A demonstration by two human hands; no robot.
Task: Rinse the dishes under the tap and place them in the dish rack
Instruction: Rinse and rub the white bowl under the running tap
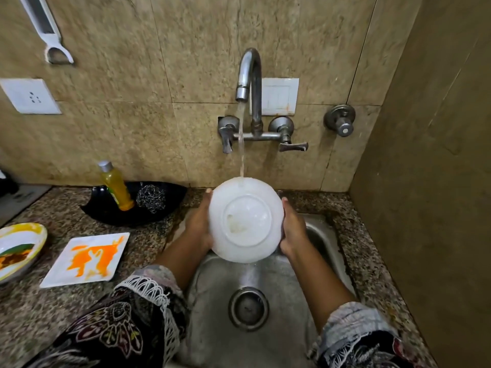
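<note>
A white bowl point(245, 219) is held over the steel sink point(265, 282) with its underside facing me. Water runs from the tap point(248, 75) onto its far rim. My left hand point(198, 224) grips the bowl's left edge and my right hand point(293, 231) grips its right edge, fingers curled behind it. On the counter to the left lie a square white plate point(87, 258) smeared with orange sauce and an oval dish point(18, 248) with food remains. No dish rack shows.
A black tray point(170, 208) behind the sink's left corner holds a yellow soap bottle point(115, 185) and a steel scrubber point(151, 199). Tiled walls stand at the back and right. A socket point(29, 96) and a hanging peeler point(49, 30) are on the wall, upper left.
</note>
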